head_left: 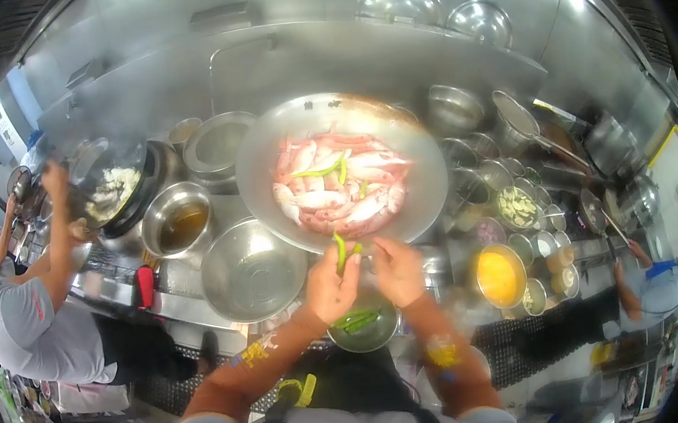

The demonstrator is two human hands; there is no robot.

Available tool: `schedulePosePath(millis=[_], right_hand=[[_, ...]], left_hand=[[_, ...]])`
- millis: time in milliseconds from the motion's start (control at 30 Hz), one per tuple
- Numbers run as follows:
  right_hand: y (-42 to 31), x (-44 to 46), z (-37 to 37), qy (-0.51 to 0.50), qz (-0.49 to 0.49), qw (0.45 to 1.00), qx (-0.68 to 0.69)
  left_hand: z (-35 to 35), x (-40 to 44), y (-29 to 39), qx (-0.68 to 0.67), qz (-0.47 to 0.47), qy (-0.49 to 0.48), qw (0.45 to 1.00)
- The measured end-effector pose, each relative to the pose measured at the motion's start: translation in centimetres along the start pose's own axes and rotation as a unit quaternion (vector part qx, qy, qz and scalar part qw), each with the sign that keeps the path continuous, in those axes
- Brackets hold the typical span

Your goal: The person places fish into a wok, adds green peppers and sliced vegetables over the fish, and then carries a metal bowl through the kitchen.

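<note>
My left hand (332,282) is closed round a green chili (341,254) near the front rim of a wide metal bowl (260,170). Pale pink fish (363,209) fill the bowl's middle, and several green chili pieces (343,168) lie on them. Right beside it, my right hand (397,271) has its fingers pressed together at the rim; what they hold, if anything, is too small to make out. Below both hands, a small metal bowl (383,335) contains more green chilies (355,321).
Left are an empty-looking metal bowl (251,274), a pot of brown liquid (184,228) and a co-worker (28,318) by a wok (136,208). Right are a bowl of yellow liquid (500,275), several ingredient containers (518,207) and another person (661,289).
</note>
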State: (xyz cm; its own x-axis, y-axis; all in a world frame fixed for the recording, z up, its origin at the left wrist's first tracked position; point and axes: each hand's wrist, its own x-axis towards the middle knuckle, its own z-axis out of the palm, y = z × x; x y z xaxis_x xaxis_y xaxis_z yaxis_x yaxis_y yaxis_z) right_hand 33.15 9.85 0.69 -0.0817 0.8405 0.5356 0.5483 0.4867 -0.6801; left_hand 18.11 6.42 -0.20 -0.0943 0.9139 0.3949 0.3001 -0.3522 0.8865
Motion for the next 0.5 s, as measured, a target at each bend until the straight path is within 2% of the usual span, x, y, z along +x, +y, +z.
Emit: schedulePosePath(millis=[33, 133, 167, 200, 233, 267, 300, 367, 400, 433, 467, 500], right_hand=[[1.0, -0.7, -0.5, -0.013, 0.006, 1.0, -0.005], [3.8, 0.5, -2.1, -0.049, -0.017, 0.998, -0.044], [4.7, 3.2, -2.1, -0.081, 0.015, 0.994, -0.074], [5.7, 6.8, -1.8, -0.116, 0.05, 0.987, -0.104], [7.1, 11.2, -1.4, -0.12, 0.056, 0.985, -0.111], [8.0, 14.2, -1.2, -0.119, 0.058, 0.984, -0.117], [8.2, 14.5, -1.7, -0.057, 0.023, 0.991, -0.116], [8.2, 15.6, -2.2, 0.077, -0.054, 0.99, -0.107], [6.2, 13.8, -3.1, 0.023, -0.024, 0.999, 0.014], [3.9, 11.0, -3.8, -0.031, 0.009, 0.99, 0.134], [3.3, 8.2, -3.0, -0.067, 0.03, 0.983, 0.166], [2.6, 5.3, -1.9, -0.11, 0.058, 0.973, 0.195]], left_hand=[[-0.5, 0.2, 0.1, -0.02, -0.03, -0.014, 0.999], [-2.3, 5.0, -0.1, 0.056, 0.089, -0.031, 0.994], [-2.6, 8.6, -0.4, 0.069, 0.044, -0.066, 0.994], [-3.2, 13.5, -2.1, 0.095, 0.005, -0.157, 0.983], [-3.5, 17.9, -3.7, 0.228, 0.11, -0.124, 0.959], [-4.0, 19.6, -4.2, 0.233, 0.051, -0.11, 0.965], [-4.5, 21.3, -4.6, 0.238, -0.007, -0.095, 0.967], [-5.5, 25.0, -10.3, 0.217, -0.047, -0.037, 0.974], [-5.1, 23.0, -9.0, 0.027, -0.061, -0.031, 0.997], [-4.4, 19.3, -6.7, -0.164, -0.074, -0.029, 0.983], [-4.2, 16.2, -3.1, -0.266, -0.158, -0.061, 0.949], [-3.5, 12.8, -0.8, -0.366, -0.249, -0.088, 0.892]])
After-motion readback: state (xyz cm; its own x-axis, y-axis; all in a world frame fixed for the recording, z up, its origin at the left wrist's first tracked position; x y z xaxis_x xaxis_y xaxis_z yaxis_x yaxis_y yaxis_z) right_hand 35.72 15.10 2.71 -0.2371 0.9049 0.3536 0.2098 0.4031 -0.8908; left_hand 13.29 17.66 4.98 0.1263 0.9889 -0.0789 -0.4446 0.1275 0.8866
